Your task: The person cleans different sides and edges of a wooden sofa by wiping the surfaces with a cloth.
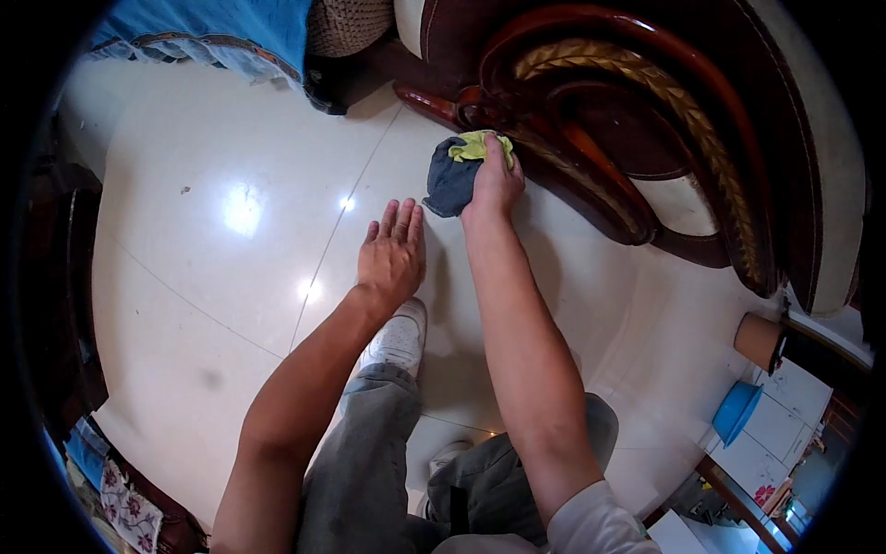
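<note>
My right hand grips a bunched cloth, dark grey with a yellow-green part on top. The cloth hangs in front of the carved, dark red-brown wooden trim of a sofa; whether it touches the wood I cannot tell. My left hand is held out over the floor, to the left of the cloth and lower in view. Its fingers are stretched out, and nothing is in it. Below it shows one white shoe.
Glossy pale tiles make up the floor. Blue fabric and a woven brown seat are at the upper left. To the right stand a brown bin and a blue basin. Dark furniture lines the left edge.
</note>
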`<state>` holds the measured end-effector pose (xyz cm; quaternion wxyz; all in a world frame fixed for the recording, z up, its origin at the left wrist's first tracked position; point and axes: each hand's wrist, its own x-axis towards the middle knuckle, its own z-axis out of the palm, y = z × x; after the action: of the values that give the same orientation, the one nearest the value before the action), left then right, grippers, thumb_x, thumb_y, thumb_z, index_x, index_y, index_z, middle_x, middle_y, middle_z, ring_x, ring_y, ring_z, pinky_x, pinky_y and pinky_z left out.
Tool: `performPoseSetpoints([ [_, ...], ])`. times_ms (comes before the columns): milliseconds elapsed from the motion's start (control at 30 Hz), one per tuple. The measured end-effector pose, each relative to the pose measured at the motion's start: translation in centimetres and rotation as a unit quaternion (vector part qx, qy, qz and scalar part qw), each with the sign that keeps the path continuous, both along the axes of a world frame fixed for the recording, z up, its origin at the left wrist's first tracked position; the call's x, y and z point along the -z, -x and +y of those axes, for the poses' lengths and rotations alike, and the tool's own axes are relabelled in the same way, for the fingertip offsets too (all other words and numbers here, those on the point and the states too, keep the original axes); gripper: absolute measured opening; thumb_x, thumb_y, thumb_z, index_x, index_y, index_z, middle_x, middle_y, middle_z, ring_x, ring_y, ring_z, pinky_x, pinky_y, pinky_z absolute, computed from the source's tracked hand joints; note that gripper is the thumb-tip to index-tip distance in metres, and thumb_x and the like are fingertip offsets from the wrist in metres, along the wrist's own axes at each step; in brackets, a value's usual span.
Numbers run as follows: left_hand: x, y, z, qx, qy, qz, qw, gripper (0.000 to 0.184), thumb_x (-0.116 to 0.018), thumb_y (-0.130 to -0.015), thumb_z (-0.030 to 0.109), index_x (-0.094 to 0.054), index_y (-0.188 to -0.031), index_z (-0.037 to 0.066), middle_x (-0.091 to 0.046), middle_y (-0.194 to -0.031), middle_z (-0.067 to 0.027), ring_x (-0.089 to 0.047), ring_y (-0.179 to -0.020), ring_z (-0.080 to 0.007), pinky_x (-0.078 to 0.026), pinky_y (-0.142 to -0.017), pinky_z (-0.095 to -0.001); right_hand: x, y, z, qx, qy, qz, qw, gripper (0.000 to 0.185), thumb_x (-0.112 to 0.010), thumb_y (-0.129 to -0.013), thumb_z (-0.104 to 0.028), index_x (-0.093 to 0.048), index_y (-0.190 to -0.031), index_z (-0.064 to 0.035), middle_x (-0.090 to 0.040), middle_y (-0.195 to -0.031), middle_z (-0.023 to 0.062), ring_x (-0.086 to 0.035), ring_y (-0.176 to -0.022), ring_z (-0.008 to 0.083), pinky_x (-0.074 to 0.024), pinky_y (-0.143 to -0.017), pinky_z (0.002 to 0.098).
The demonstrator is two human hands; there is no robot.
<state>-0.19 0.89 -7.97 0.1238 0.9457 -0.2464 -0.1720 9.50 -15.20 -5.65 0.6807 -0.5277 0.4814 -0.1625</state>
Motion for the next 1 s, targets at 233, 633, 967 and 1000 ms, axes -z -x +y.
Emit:
performPoseSetpoints([
  [233, -0.3, 0.0, -0.1, -0.004, 0.000, 0.008, 1.000, 0.085, -0.067, -0.084, 0.021, -0.031, -0.158, 0.001, -0.034, -0.164, -0.0191, -0.033, -0.151, -0.0391, -0.036, -0.119, -0.0540, -1.0, -0.7, 1.1, 0.057, -0.017, -0.014, 0.998, 0.054, -0.077, -0.087, -0.034, -0.067, -0.123, 0.0047, -0.071, -0.118, 0.0198, -0.070, -0.100, 0.0284, -0.0567, -0.086, 0.0379],
  [633, -0.5, 0.1, -1.2, -0.015, -0.053, -0.002, 0.998, 0.083, -0.069, -0.087, 0.023, -0.032, -0.158, 0.002, -0.032, -0.165, -0.0182, -0.032, -0.152, -0.0377, -0.031, -0.122, -0.0537, -1.6, 0.8, -0.9, 0.125, -0.033, -0.017, 0.991, 0.059, -0.077, -0.086, -0.032, -0.060, -0.132, -0.0003, -0.068, -0.122, 0.0218, -0.070, -0.101, 0.0301, -0.0579, -0.087, 0.0397],
  [967, -2.1, 1.8, -5.8, 0.152, 0.004, -0.038, 0.988, 0.071, -0.066, -0.090, 0.022, -0.040, -0.154, 0.005, -0.034, -0.164, -0.0178, -0.033, -0.151, -0.0338, -0.025, -0.124, -0.0520, -3.4, 5.4, -6.7, 0.163, 0.011, -0.082, 0.983, 0.044, -0.079, -0.086, -0.018, -0.063, -0.121, 0.0022, -0.069, -0.113, 0.0123, -0.069, -0.093, 0.0224, -0.0580, -0.082, 0.0344],
  [1000, -2.0, 2.0, -6.2, 0.158, 0.008, -0.041, 0.987, 0.071, -0.066, -0.090, 0.023, -0.040, -0.154, 0.006, -0.034, -0.164, -0.0177, -0.033, -0.151, -0.0337, -0.025, -0.125, -0.0517, -3.2, 5.6, -7.4, 0.172, 0.020, -0.075, 0.982, 0.045, -0.079, -0.086, -0.020, -0.062, -0.122, 0.0030, -0.069, -0.112, 0.0134, -0.069, -0.093, 0.0228, -0.0575, -0.082, 0.0347],
])
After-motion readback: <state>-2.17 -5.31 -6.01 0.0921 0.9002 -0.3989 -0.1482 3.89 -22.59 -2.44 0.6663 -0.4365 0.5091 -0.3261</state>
